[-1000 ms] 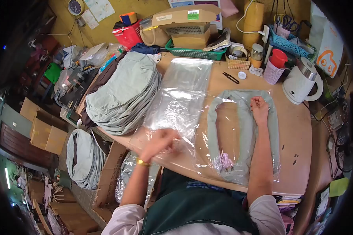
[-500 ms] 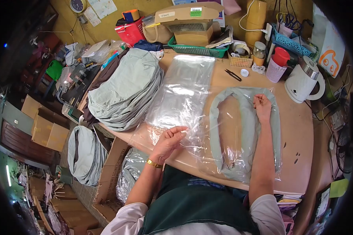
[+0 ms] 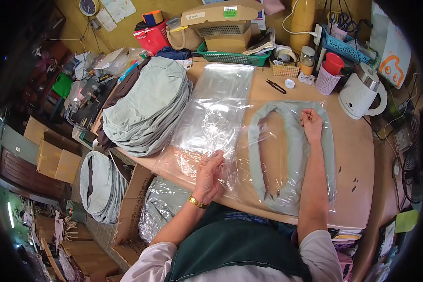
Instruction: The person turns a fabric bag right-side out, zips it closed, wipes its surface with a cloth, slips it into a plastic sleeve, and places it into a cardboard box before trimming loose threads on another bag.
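Note:
A pale grey-green fabric ring [image 3: 293,160] lies in a clear plastic bag [image 3: 272,164] on the right half of the table. My right hand [image 3: 311,126] is closed in a pinch at the bag's upper right, over the fabric; what it pinches is too small to make out. Over the left part of the bag's film, my left hand [image 3: 210,173] has its fingers together, pinching the clear plastic. Flat clear bags [image 3: 221,94] lie in a stack beyond my left hand. To their left is a tall pile of grey-green fabric pieces [image 3: 145,103].
Black thread snips [image 3: 276,86] and a white lid [image 3: 289,83] lie near the back. A white kettle [image 3: 359,94] stands at the right. Below the table's left edge are an open carton [image 3: 131,214] and more fabric [image 3: 101,188].
My left hand has moved right and its fingers have closed on the film. The bag's left part has shifted with it. My right hand has stayed at the upper right of the bag.

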Motion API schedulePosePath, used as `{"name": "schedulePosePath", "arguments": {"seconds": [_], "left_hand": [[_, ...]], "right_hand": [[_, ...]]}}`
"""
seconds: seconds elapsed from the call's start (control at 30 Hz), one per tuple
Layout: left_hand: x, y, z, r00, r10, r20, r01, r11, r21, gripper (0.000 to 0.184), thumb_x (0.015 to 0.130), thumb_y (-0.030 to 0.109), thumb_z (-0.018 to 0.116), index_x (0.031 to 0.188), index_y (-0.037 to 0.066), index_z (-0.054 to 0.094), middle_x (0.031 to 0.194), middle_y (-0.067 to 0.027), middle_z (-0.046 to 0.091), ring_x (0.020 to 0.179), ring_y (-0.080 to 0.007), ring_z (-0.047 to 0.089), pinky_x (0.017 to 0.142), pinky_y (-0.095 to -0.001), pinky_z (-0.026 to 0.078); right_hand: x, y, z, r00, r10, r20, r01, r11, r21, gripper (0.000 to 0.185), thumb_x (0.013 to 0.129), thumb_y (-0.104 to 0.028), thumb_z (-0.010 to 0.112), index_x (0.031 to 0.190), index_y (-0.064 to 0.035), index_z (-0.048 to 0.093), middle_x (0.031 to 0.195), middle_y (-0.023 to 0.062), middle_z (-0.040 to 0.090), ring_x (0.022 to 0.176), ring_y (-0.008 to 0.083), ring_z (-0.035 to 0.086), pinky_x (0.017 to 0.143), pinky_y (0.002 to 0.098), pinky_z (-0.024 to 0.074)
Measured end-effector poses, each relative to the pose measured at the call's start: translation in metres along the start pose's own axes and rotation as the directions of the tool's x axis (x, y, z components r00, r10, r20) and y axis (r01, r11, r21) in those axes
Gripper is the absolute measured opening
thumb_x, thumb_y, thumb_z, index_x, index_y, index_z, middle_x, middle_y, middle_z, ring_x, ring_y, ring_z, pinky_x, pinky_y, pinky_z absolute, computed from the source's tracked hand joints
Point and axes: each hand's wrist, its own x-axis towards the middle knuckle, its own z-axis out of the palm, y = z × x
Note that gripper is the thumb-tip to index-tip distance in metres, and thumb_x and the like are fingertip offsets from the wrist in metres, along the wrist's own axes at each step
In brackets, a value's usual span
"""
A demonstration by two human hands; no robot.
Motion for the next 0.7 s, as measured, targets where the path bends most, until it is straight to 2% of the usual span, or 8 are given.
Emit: {"name": "schedulePosePath", "arguments": {"seconds": [0.07, 0.2, 0.27, 0.4, 0.5, 0.57, 0.6, 0.7], "left_hand": [[-0.006, 0.005, 0.013, 1.000, -0.031, 0.004, 0.031, 0.991, -0.133, 0.034, 0.092, 0.011, 0.061, 0.124, -0.001, 0.055, 0.125, -0.0115, 0.061, 0.089, -0.0128, 0.060, 0.075, -0.0252, 0.050], [-0.006, 0.012, 0.016, 0.979, -0.059, 0.195, 0.090, 0.984, -0.155, 0.028, 0.092, 0.009, 0.058, 0.119, 0.000, 0.058, 0.137, -0.0184, 0.053, 0.093, -0.0137, 0.062, 0.073, -0.0250, 0.051], [0.009, 0.007, -0.010, 0.844, -0.076, 0.531, 0.187, 0.970, -0.158, 0.030, 0.091, 0.007, 0.058, 0.121, -0.001, 0.057, 0.131, -0.0173, 0.057, 0.096, -0.0156, 0.065, 0.076, -0.0257, 0.051], [-0.001, 0.021, -0.011, 0.902, -0.113, 0.417, 0.108, 0.994, 0.035, 0.032, 0.091, 0.008, 0.060, 0.122, 0.000, 0.057, 0.122, -0.0138, 0.063, 0.092, -0.0145, 0.065, 0.077, -0.0245, 0.051], [-0.007, 0.038, -0.017, 0.940, -0.179, 0.289, 0.059, 0.923, 0.380, 0.027, 0.090, 0.010, 0.065, 0.116, 0.001, 0.061, 0.109, -0.0064, 0.068, 0.090, -0.0092, 0.063, 0.077, -0.0225, 0.050], [-0.016, 0.056, -0.018, 0.969, -0.169, 0.180, 0.016, 0.770, 0.637, 0.025, 0.086, 0.006, 0.069, 0.110, -0.001, 0.064, 0.097, -0.0041, 0.069, 0.081, -0.0080, 0.061, 0.070, -0.0238, 0.049], [-0.021, 0.066, -0.016, 0.984, -0.108, 0.142, -0.010, 0.762, 0.647, 0.010, 0.086, 0.007, 0.071, 0.093, 0.003, 0.067, 0.086, 0.0014, 0.065, 0.073, -0.0039, 0.055, 0.065, -0.0207, 0.044], [-0.019, 0.099, -0.063, 0.990, 0.005, 0.139, -0.113, 0.612, 0.783, 0.014, 0.086, 0.013, 0.073, 0.082, 0.006, 0.062, 0.072, 0.0073, 0.054, 0.065, -0.0018, 0.043, 0.059, -0.0196, 0.036]], "right_hand": [[0.000, 0.000, 0.000, 1.000, -0.016, 0.006, 0.016, 1.000, -0.004, 0.009, 0.090, -0.008, 0.063, 0.093, 0.0001, 0.061, 0.076, 0.0006, 0.060, 0.061, 0.0054, 0.052, 0.053, 0.0213, 0.0443], [0.000, 0.001, 0.002, 1.000, -0.011, -0.002, 0.011, 1.000, 0.007, 0.009, 0.090, -0.008, 0.063, 0.093, 0.0004, 0.061, 0.076, 0.0010, 0.060, 0.060, 0.0053, 0.052, 0.053, 0.0210, 0.0435], [0.000, 0.001, 0.001, 1.000, -0.012, 0.012, 0.012, 1.000, 0.001, 0.009, 0.090, -0.008, 0.063, 0.093, 0.0005, 0.061, 0.076, 0.0011, 0.060, 0.060, 0.0052, 0.052, 0.053, 0.0209, 0.0435], [0.000, 0.001, 0.001, 1.000, -0.028, 0.002, 0.028, 1.000, 0.013, 0.009, 0.091, -0.008, 0.063, 0.093, 0.0004, 0.061, 0.076, 0.0010, 0.060, 0.060, 0.0052, 0.052, 0.053, 0.0210, 0.0437], [-0.002, -0.004, 0.003, 1.000, -0.019, 0.000, 0.019, 0.999, 0.029, 0.010, 0.091, -0.009, 0.063, 0.093, 0.0004, 0.061, 0.075, 0.0009, 0.060, 0.060, 0.0051, 0.052, 0.053, 0.0211, 0.0439], [-0.002, -0.004, 0.001, 1.000, 0.012, 0.004, -0.012, 1.000, 0.010, 0.010, 0.092, -0.009, 0.062, 0.094, 0.0005, 0.060, 0.075, 0.0010, 0.060, 0.060, 0.0051, 0.052, 0.053, 0.0210, 0.0438], [-0.002, -0.003, 0.001, 1.000, 0.011, 0.003, -0.011, 1.000, 0.010, 0.010, 0.092, -0.009, 0.062, 0.094, 0.0005, 0.060, 0.075, 0.0010, 0.060, 0.060, 0.0051, 0.052, 0.053, 0.0210, 0.0438], [0.000, 0.001, 0.000, 1.000, -0.006, 0.016, 0.006, 1.000, 0.020, 0.009, 0.092, -0.008, 0.062, 0.094, 0.0005, 0.061, 0.075, 0.0010, 0.060, 0.058, 0.0051, 0.051, 0.052, 0.0211, 0.0437]]}}
